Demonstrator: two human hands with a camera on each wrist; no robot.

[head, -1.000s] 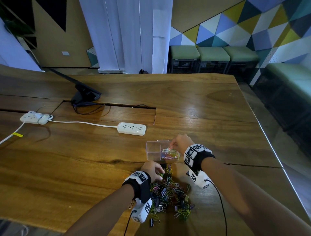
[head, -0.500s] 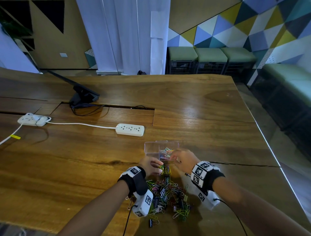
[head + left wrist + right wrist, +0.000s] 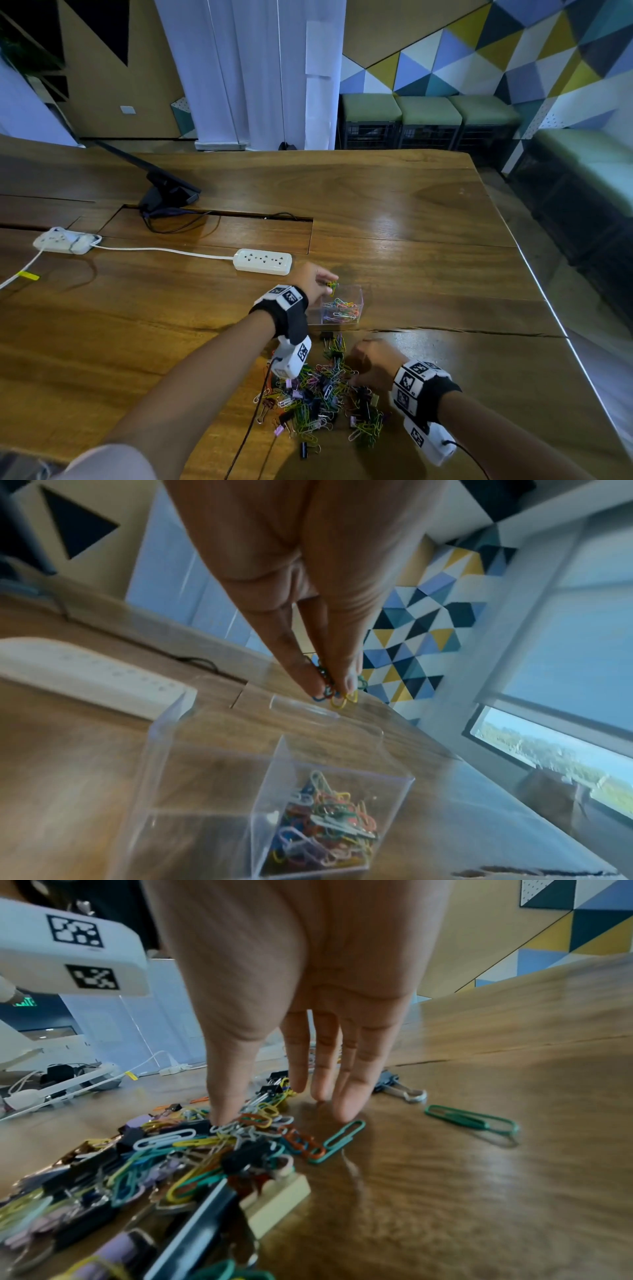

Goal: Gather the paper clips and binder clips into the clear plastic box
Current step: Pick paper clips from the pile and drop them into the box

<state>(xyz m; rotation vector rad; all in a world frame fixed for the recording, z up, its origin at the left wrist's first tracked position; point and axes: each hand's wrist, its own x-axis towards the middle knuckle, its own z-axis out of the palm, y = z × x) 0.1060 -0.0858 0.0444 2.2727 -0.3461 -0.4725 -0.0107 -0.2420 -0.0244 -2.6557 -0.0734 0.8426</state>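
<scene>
A clear plastic box (image 3: 356, 294) (image 3: 161, 772) stands on the wooden table, with coloured paper clips (image 3: 339, 311) (image 3: 325, 823) lying in its right compartment. My left hand (image 3: 325, 281) (image 3: 334, 688) hovers over the box's far rim and pinches a small bunch of clips (image 3: 331, 286) (image 3: 337, 696) between thumb and fingertips. Near me lies a heap of paper clips and binder clips (image 3: 322, 394) (image 3: 164, 1153). My right hand (image 3: 359, 356) (image 3: 284, 1110) reaches down with straight fingers: the thumb touches the heap, the fingertips touch the table beside it.
A white power strip (image 3: 263, 261) lies just left of the box, its cord running to a second strip (image 3: 65, 240). A black stand (image 3: 168, 195) sits farther back. The table's right edge (image 3: 561, 329) is near. Two loose green clips (image 3: 472, 1121) lie right of the heap.
My left hand has lifted from the heap to above the box with a bunch of clips. My right hand has come back from the box down to the heap.
</scene>
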